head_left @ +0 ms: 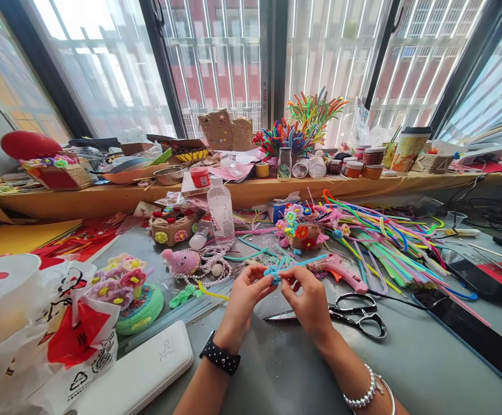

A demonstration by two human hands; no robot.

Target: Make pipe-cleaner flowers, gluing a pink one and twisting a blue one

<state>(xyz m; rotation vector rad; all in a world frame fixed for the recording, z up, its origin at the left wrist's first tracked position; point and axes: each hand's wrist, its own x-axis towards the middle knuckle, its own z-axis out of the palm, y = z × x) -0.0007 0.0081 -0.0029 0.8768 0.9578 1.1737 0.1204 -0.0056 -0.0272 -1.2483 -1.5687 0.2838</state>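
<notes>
A small blue pipe-cleaner piece (pixel 273 276) is pinched between both hands above the grey table, with a light-blue stem running off to the right. My left hand (pixel 247 297), with a black dotted watch band at the wrist, grips its left side. Fingers of my right hand (pixel 306 297) are closed on its right side; silver bracelets circle that wrist. Black-handled scissors (pixel 365 320) lie under and to the right of my right hand. Behind them rests a pink glue gun (pixel 348 276).
A clear bottle (pixel 221 210), pearl strings (pixel 216 259) and a flower basket (pixel 303 233) stand behind the hands. Coloured pipe cleaners (pixel 389 253) spread at right beside a dark phone (pixel 471 334). A white case (pixel 147 369) and plastic bag (pixel 73 323) lie left.
</notes>
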